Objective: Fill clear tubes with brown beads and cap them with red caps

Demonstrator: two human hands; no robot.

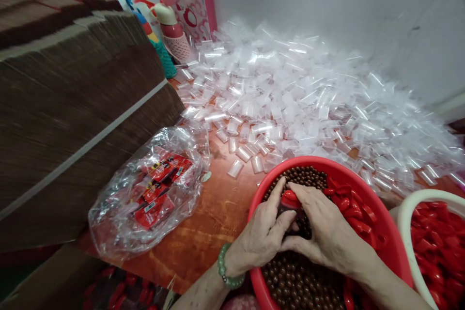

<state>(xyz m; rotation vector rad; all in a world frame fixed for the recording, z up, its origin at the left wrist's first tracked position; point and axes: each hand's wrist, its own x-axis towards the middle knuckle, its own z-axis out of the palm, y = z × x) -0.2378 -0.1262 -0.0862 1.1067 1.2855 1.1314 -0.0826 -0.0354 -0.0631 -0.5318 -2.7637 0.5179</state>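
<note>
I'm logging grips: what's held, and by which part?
The left hand holds a small red-topped container by its body; the right hand is at its red top, exact contact unclear.

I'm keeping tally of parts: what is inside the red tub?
Brown beads and, mainly on the picture's right, glossy red pieces show inside the red tub. The left hand and right hand, around a red-topped container, cover some contents; the bottom is hidden.

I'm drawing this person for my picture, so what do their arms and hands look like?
The left hand and right hand are both bare, without gloves. A bracelet of round, shiny green beads circles the left wrist; the right wrist shows no bracelet. No sleeves show on the visible part of either forearm.
</note>
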